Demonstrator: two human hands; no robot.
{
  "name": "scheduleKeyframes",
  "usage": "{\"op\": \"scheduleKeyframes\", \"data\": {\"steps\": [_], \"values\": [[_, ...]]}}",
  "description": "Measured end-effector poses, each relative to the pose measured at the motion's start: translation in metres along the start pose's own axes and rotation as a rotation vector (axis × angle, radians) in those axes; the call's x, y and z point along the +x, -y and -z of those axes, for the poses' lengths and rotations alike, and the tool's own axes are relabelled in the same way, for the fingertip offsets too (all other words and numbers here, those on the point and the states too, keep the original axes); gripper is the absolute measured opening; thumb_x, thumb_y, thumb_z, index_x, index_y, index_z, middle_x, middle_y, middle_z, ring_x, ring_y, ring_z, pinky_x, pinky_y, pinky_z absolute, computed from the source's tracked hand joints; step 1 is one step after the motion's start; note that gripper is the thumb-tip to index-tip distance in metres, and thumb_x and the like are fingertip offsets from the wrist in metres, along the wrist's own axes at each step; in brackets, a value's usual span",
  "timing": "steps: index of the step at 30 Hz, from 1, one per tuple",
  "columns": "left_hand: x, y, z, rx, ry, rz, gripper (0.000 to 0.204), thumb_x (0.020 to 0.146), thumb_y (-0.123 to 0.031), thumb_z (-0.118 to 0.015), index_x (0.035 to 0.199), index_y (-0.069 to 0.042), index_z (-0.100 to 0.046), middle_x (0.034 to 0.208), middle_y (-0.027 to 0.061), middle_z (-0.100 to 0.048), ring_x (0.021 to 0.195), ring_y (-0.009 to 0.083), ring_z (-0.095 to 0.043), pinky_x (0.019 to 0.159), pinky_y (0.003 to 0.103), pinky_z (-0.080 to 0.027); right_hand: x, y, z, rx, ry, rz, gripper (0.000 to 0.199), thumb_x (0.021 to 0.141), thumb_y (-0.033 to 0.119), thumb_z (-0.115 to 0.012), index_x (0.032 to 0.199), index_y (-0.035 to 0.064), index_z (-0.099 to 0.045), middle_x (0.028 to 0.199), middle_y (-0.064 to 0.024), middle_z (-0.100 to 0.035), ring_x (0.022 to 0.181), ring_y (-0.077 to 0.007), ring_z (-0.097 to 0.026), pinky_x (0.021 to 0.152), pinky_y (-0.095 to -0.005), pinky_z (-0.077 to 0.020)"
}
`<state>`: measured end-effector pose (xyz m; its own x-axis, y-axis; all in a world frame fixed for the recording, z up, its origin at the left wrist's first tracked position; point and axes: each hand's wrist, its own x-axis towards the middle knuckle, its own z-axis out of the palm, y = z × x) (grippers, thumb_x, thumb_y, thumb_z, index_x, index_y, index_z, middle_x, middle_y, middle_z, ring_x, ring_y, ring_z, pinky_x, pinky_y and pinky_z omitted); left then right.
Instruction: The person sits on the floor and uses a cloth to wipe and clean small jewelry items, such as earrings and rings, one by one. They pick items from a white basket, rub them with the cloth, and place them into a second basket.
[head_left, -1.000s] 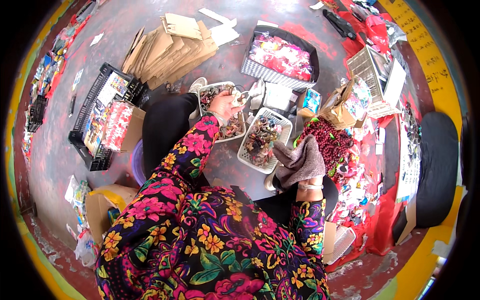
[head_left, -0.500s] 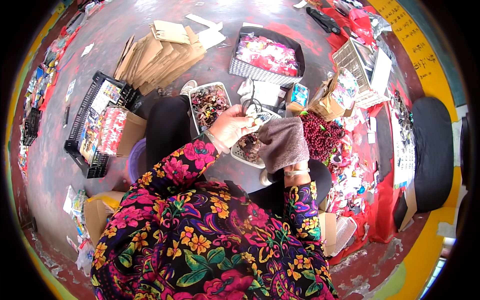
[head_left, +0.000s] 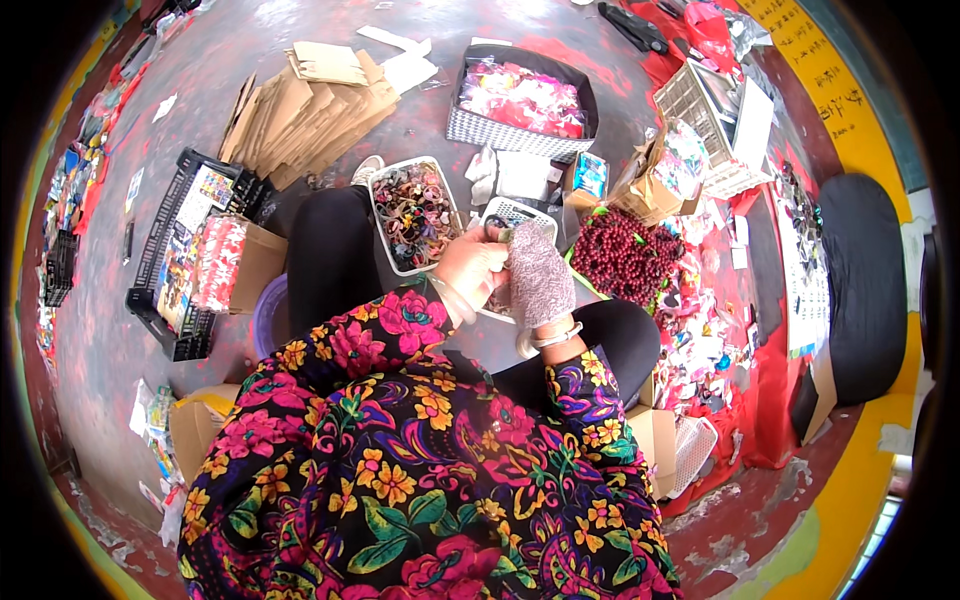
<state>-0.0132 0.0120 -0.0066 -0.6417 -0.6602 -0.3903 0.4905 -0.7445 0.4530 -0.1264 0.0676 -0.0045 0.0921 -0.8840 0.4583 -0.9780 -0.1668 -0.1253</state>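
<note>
My left hand (head_left: 472, 264) is closed in a pinch on a small hair tie (head_left: 494, 229). Its dark loop shows above the fingertips, while the pale ornament seen on it earlier is mostly hidden. A fuzzy greyish-mauve cloth (head_left: 541, 278) is wrapped over my right hand and conceals its fingers; only the wrist with a pale bangle shows below. The cloth meets the left fingertips at the hair tie. Left of the hands, a white basket (head_left: 378, 232) holds many mixed hair ties. Partly behind my hands stands a second white basket (head_left: 548, 222).
Dark red beaded strands (head_left: 625, 255) are heaped to the right. A patterned bin (head_left: 520, 142) of pink packets stands ahead. Flattened cardboard (head_left: 315, 115) and a black crate (head_left: 150, 265) lie left. An open carton (head_left: 650, 195) and scattered small goods (head_left: 700, 350) are at the right.
My right hand has moved left with the cloth, which now wraps closely and touches the left fingertips. The hair tie has come down between the hands. The view has shifted slightly.
</note>
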Motion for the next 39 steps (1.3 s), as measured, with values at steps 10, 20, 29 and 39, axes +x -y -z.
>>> {"op": "scheduleKeyframes", "data": {"steps": [10, 20, 29, 39], "values": [[-0.006, 0.011, -0.001, -0.030, 0.109, -0.014, 0.018, 0.077, 0.009, -0.049, 0.083, -0.008, -0.048, 0.088, 0.0056, -0.056, 0.080, 0.0193, -0.057, 0.074, 0.034, -0.046, 0.001, 0.007, 0.013, 0.446, 0.159, -0.444, 0.036, 0.071, 0.016, -0.056, 0.104, 0.0031, -0.047, 0.095, -0.0159, -0.055, 0.090, -0.0320, -0.054, 0.079, -0.0372, -0.0417], [-0.010, -0.010, -0.009, -0.058, 0.326, -0.031, 0.021, 0.079, 0.007, -0.050, 0.096, -0.005, -0.052, 0.086, 0.0059, -0.057, 0.088, 0.0215, -0.057, 0.078, 0.033, -0.044, -0.002, -0.018, -0.008, 1.913, 0.140, -0.583, 0.021, 0.087, 0.018, -0.040, 0.102, 0.0053, -0.047, 0.092, -0.0055, -0.055, 0.082, -0.0156, -0.052, 0.075, -0.0260, -0.0425], [-0.008, -0.018, 0.002, 0.274, 0.253, -0.072, 0.016, 0.081, 0.001, -0.052, 0.096, -0.004, -0.052, 0.086, 0.0033, -0.054, 0.080, 0.0147, -0.055, 0.068, 0.026, -0.043, -0.013, -0.031, -0.003, 1.733, 0.010, -0.738, 0.038, 0.085, 0.021, -0.047, 0.116, 0.0002, -0.038, 0.104, -0.0111, -0.055, 0.094, -0.0179, -0.053, 0.085, -0.0287, -0.0411], [-0.003, -0.003, 0.015, 0.424, 0.270, 0.048, 0.013, 0.079, 0.002, -0.052, 0.088, -0.007, -0.049, 0.083, -0.0013, -0.050, 0.076, 0.0099, -0.052, 0.069, 0.026, -0.044, -0.009, -0.015, 0.015, 0.258, 0.212, -0.203, 0.050, 0.062, 0.016, -0.063, 0.108, 0.0006, -0.050, 0.089, -0.0199, -0.056, 0.082, -0.0340, -0.056, 0.068, -0.0390, -0.0455]]}}
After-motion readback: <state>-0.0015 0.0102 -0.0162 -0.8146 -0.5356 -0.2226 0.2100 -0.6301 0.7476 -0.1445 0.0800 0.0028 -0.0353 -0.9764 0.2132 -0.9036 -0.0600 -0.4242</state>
